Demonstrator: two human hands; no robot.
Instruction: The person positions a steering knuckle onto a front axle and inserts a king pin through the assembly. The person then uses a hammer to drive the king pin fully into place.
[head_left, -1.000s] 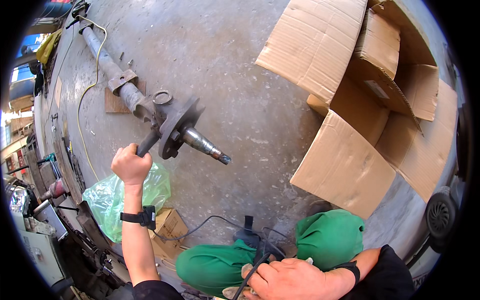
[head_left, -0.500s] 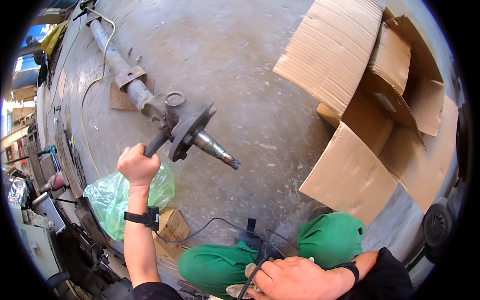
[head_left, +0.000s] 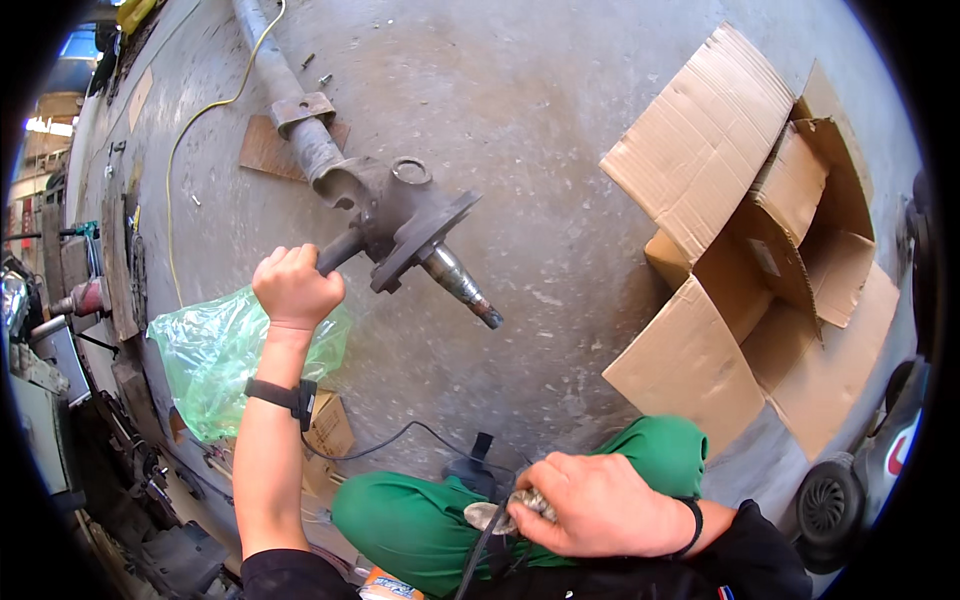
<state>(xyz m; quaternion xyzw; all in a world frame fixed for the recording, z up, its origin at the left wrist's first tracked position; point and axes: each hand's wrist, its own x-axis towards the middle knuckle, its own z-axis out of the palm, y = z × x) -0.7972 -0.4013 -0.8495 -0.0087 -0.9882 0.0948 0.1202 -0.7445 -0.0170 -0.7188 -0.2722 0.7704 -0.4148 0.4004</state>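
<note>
My left hand point(head_left: 298, 288) is closed around the dark arm point(head_left: 341, 251) of a steering knuckle point(head_left: 405, 225). The knuckle has a flat flange and a bare tapered spindle point(head_left: 462, 284) tilted toward me. It joins a long grey axle tube point(head_left: 275, 75) that reaches away at the upper left. Above my knees, my right hand point(head_left: 590, 503) is closed on a crumpled grey-white cloth point(head_left: 535, 500); its exact kind cannot be made out. A black cable point(head_left: 484, 550) passes beside that hand.
A large open cardboard box point(head_left: 690, 350) lies at the right. Green plastic film point(head_left: 205, 350) and a small carton point(head_left: 328, 425) are near my left forearm. A yellow cord point(head_left: 180, 165) runs along the floor. Machinery and clutter point(head_left: 85, 300) line the left edge; a small wheel point(head_left: 830, 500) stands at lower right.
The view has shifted, so the axle and knuckle appear farther right. My right hand has risen slightly with the cloth, showing more of it. My left hand keeps its hold.
</note>
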